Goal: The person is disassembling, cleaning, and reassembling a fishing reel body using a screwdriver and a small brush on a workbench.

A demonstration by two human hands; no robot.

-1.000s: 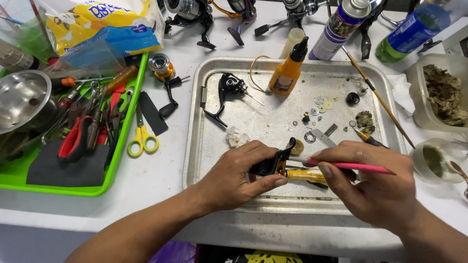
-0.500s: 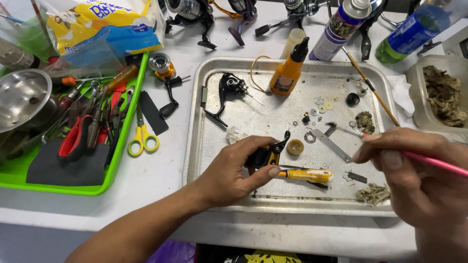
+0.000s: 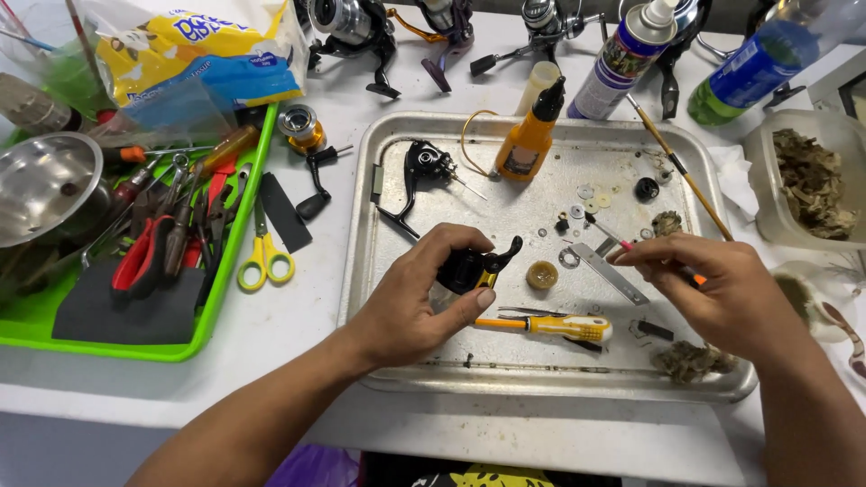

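Black fishing-reel body (image 3: 469,269) half hidden under left hand (image 3: 417,302). Thin pink-handled brush (image 3: 622,243) mostly covered by right hand (image 3: 722,293). Blue plastic bottle (image 3: 753,68) cut off at top edge.

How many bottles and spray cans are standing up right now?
3, perhaps more off frame: an orange plastic bottle with a black nozzle in the metal tray, a spray can with a white nozzle behind the tray, and a blue plastic bottle at top right.

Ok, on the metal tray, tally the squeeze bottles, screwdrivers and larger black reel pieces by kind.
Orange squeeze bottle: 1
Yellow-handled screwdriver: 1
Larger black reel pieces: 2, one in the left hand at, one lying at
Total: 4
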